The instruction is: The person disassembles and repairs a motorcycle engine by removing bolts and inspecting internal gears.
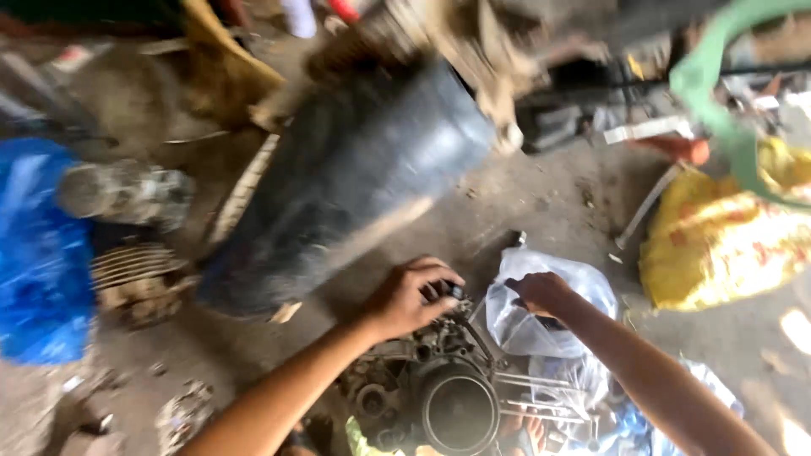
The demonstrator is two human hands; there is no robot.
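Directly beneath left hand [411,297]: engine block [439,388], gripped at its top (knob?); right hand [541,293] alongside, pinching clear plastic bag [541,317].

A big black drum [346,181], a blue sheet [38,253] and what looks like a yellow sack [718,241] lie around.

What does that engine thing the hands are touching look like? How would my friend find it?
Start at the big dark tank lying across the dirty floor, then look just below it, at the bottom middle. There sits the engine block, with the left hand on its top end and the right hand over a clear plastic bag beside it. Unlike the soft bags around it, it is greasy dark metal with one big round hole.
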